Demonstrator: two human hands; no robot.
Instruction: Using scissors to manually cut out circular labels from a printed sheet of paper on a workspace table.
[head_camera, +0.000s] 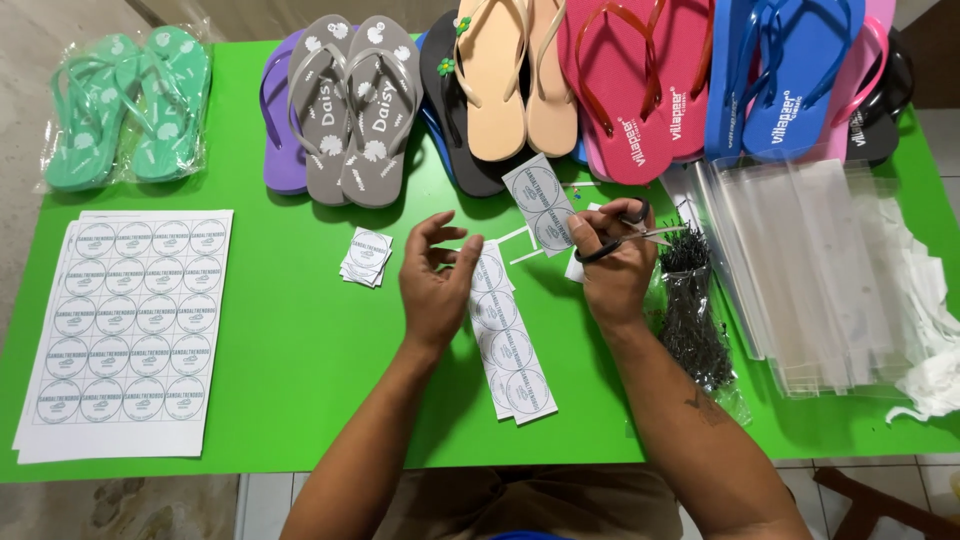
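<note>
A bright green bench (300, 400) fills nearly the whole view. Along its far edge runs a row of flip-flops: a grey pair (352, 105) with white flowers overlapping a purple one (277, 120), then a black one (455, 130), a beige pair (520, 75), a pink-red pair (640, 85), blue ones (775, 75), and a pink and black one at the right end. At the far left corner lies a mint-green pair (128, 105) sealed in a clear bag. On the right side sits a stack of clear plastic sleeves (815, 270), with crumpled white scraps (935, 340) at the bench's right edge.

On the left lies a pile of label sheets (125, 330), each printed with rows of round stickers. Near the middle, a long strip of round labels (510, 340) lies on the bench, running from the left hand toward the near edge. Beside the right forearm is a clear bag of thin black ties (692, 310).

The left hand (435, 280) rests over the upper end of the strip, fingers (432, 228) curled and slightly apart, the thumb side touching the paper; whether it pinches the strip I cannot tell. The right hand (612, 265) has its fingers through the handles of black scissors (625, 235), clamped around them, blades pointing right and nearly closed. Just beyond the hands, a short cut piece with two labels (540, 205) lies tilted against the black flip-flop. A small stack of cut single labels (366, 257) sits left of the left hand, with a few thin white offcuts (520, 247) between the hands.
</note>
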